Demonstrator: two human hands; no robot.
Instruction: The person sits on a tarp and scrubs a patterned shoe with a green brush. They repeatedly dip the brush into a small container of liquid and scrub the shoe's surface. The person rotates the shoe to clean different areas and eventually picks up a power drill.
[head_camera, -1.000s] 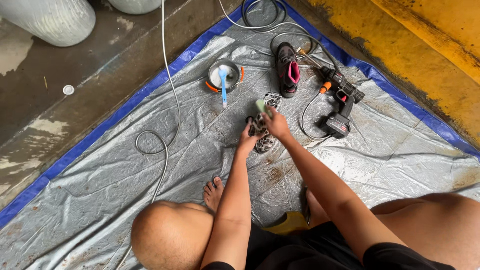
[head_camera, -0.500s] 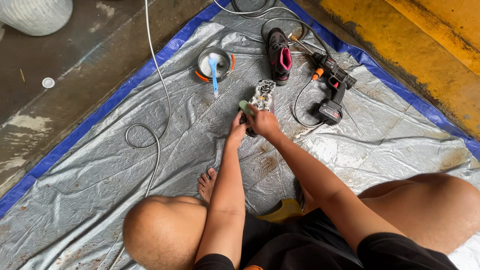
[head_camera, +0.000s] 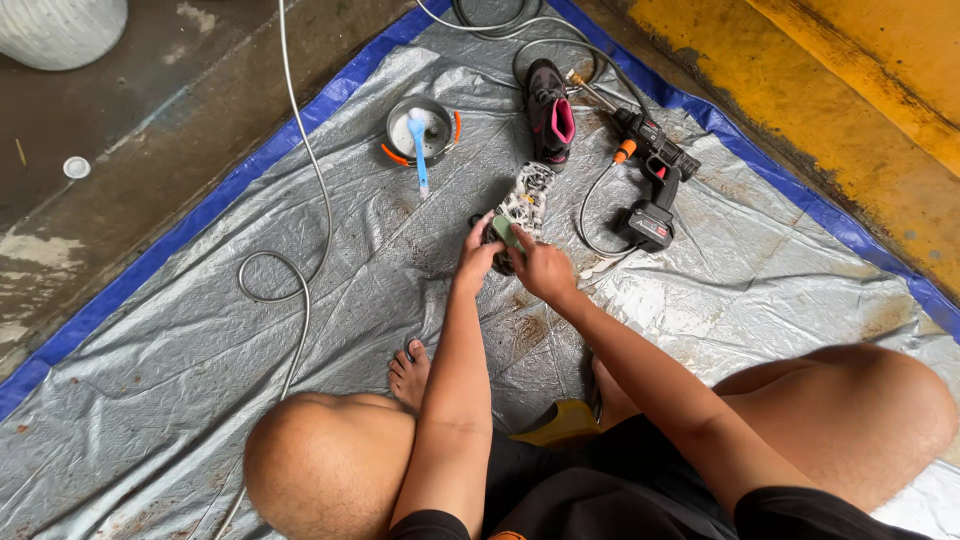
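A muddy, pale patterned shoe (head_camera: 526, 203) lies sole-up on the grey tarp (head_camera: 300, 330), gripped at its near end by the left hand (head_camera: 477, 262) and the right hand (head_camera: 540, 268), fingers curled around it. Just beyond lies a black shoe with pink lining (head_camera: 549, 112). A cordless spray tool (head_camera: 652, 180) sits to the right, a metal bowl with a blue brush (head_camera: 420, 130) to the left.

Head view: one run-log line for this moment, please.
left hand: grips shoe | right hand: green pad on shoe | nearby: bowl, spray gun
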